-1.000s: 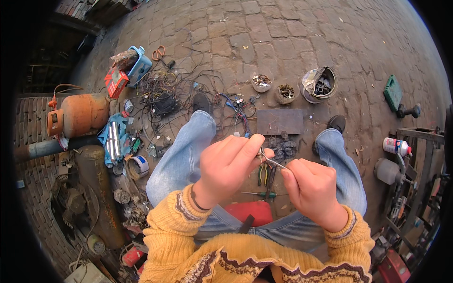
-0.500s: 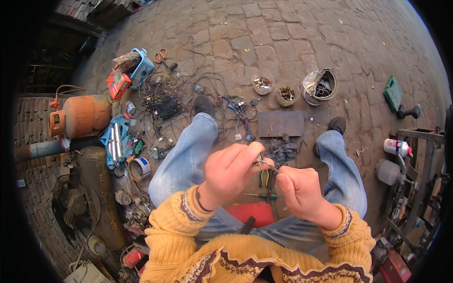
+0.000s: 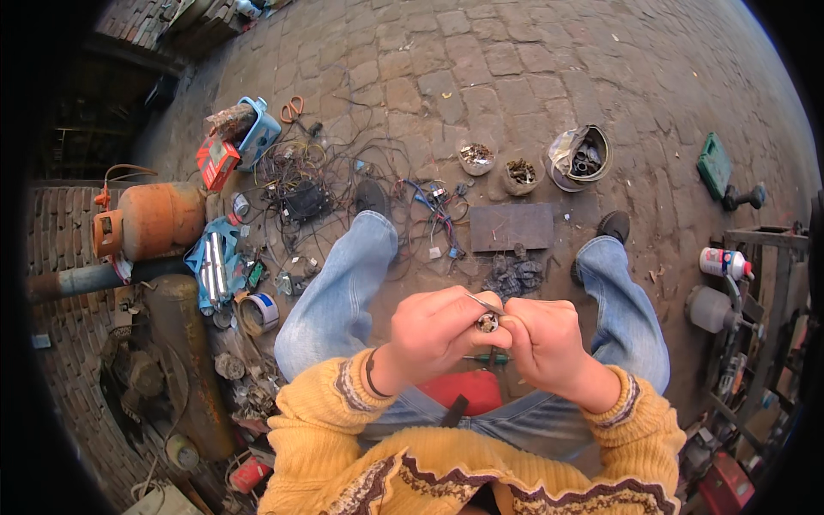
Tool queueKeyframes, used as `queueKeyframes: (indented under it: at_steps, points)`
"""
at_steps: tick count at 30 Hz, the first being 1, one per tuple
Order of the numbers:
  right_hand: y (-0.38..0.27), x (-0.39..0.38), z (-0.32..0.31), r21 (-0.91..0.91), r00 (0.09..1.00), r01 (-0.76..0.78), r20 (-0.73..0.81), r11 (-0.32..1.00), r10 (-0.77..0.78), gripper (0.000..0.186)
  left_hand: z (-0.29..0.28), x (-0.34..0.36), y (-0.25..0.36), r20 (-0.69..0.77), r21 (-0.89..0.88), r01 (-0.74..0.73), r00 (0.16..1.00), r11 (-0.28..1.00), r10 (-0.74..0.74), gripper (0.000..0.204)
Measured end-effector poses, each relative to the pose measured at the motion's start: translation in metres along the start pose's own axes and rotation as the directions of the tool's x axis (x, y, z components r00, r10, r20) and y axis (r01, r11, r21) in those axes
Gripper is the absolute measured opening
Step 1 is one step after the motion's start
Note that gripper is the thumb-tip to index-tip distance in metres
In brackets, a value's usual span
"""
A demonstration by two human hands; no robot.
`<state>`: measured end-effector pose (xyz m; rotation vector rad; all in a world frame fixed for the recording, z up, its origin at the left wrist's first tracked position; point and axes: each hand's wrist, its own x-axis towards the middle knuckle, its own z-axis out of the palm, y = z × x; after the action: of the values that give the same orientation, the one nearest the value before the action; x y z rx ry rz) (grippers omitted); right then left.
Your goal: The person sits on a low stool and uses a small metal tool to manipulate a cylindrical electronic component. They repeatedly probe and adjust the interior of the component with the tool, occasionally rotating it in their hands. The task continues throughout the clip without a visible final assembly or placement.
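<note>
Both my hands are close together above my lap. My left hand (image 3: 433, 330) is closed, fingers curled around a small round part (image 3: 487, 323) with a mottled dark and pale end. Right against it, my right hand (image 3: 547, 348) is closed on a thin metal tool (image 3: 485, 302), whose narrow shaft lies across the top of the part. The tool's exact kind and its far end are hidden by my fingers. Below my hands a screwdriver with a green handle (image 3: 491, 357) lies on the ground, partly covered. A red rounded object (image 3: 462, 390) sits between my thighs.
A flat metal plate (image 3: 512, 227) lies between my feet, beside a dark crumpled cloth (image 3: 513, 273). Beyond it stand two small tubs (image 3: 521, 174) of metal bits and a bucket (image 3: 580, 159). Tangled wires (image 3: 300, 184) spread left, near an orange gas cylinder (image 3: 160, 221). A metal rack (image 3: 755, 300) stands right.
My hands have come closer together and slightly lower. The round part's end now faces up into view, and my hands hide the pliers seen before on the ground.
</note>
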<state>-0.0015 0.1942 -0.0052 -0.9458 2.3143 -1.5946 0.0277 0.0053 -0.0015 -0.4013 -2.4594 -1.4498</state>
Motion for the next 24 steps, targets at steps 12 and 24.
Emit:
queueKeyframes:
  at_steps: [12, 24]
  points:
    - [-0.014, -0.001, -0.017, 0.002, 1.000, 0.016, 0.003, 1.000, -0.016, 0.013, -0.008, 0.005, 0.004, -0.035, -0.066, 0.088, 0.995, 0.994, -0.090, 0.036]
    - [-0.016, -0.003, -0.012, -0.177, 0.998, -0.020, -0.057, 0.984, 0.010, 0.032, -0.006, 0.008, 0.004, -0.064, -0.039, 0.107, 0.992, 0.994, -0.109, 0.032]
